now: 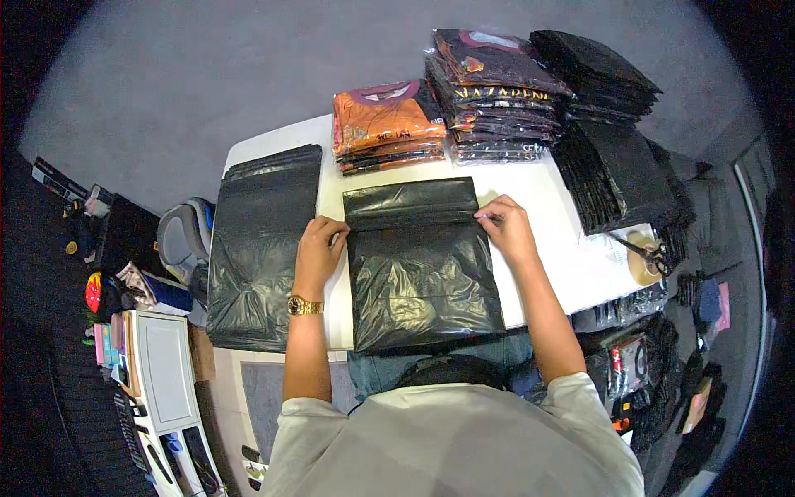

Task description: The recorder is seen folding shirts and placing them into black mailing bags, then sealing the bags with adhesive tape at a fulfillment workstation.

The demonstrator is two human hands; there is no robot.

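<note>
A black plastic mailing bag [422, 273] lies flat before me on the white table, its upper part folded over in a band. My left hand [323, 248] pinches the bag's left edge near the fold; a gold wristwatch is on that wrist. With thumb and fingers, my right hand [506, 227] grips the opposite edge at the same height. Left of the bag, close to my left hand, lies a stack of similar black plastic bags [264, 248]. Whatever is inside the bag is hidden.
Beyond the bag stand a stack of orange shirts in clear plastic [388, 127] and a taller stack of dark packed shirts [503, 93]. Black stacks [627, 174] fill the table's right side. Scissors [652, 255] rest beside a tape roll [640, 267]. A grey chair [183, 236] stands left.
</note>
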